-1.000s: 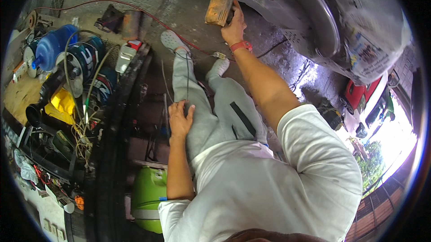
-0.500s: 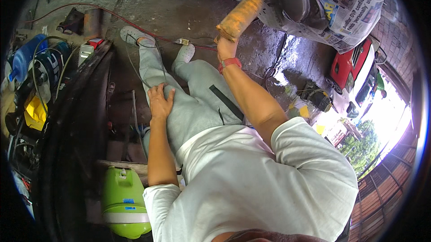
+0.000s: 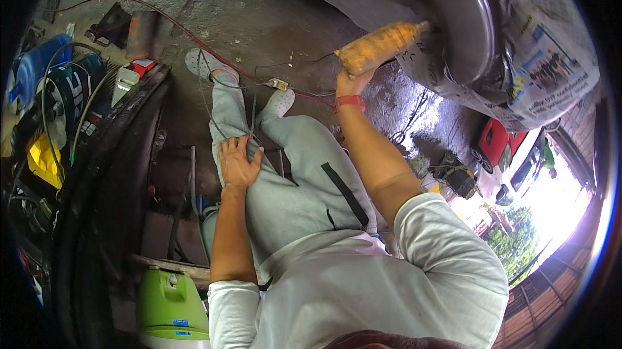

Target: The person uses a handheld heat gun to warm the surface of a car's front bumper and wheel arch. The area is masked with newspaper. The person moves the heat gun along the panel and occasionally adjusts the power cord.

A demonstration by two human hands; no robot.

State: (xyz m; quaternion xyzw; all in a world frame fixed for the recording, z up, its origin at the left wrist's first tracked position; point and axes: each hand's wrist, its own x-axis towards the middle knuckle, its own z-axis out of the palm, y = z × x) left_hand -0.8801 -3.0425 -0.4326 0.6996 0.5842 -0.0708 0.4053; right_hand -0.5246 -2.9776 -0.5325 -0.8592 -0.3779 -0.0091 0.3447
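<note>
My right hand (image 3: 350, 90) is closed on a worn yellow-orange power tool (image 3: 372, 50), angled up to the right. Its far tip is at a grey curved body panel (image 3: 463, 32) partly masked with newspaper (image 3: 541, 70); whether it touches cannot be told. My left hand (image 3: 240, 166) rests flat on my left thigh, fingers apart, holding nothing. Thin cords run past my legs, with a small box-like connector (image 3: 278, 83) near my feet.
A black curved part (image 3: 103, 180) lies along my left, beside a green plastic container (image 3: 170, 300), a blue water jug (image 3: 37, 72), hoses and cylinders. A red hose (image 3: 175, 25) crosses the concrete floor. At the right stands a red and white car (image 3: 495, 142).
The tool has tilted from upright toward the right and moved lower, nearer the grey panel. My left hand stays on my thigh. The view has shifted slightly.
</note>
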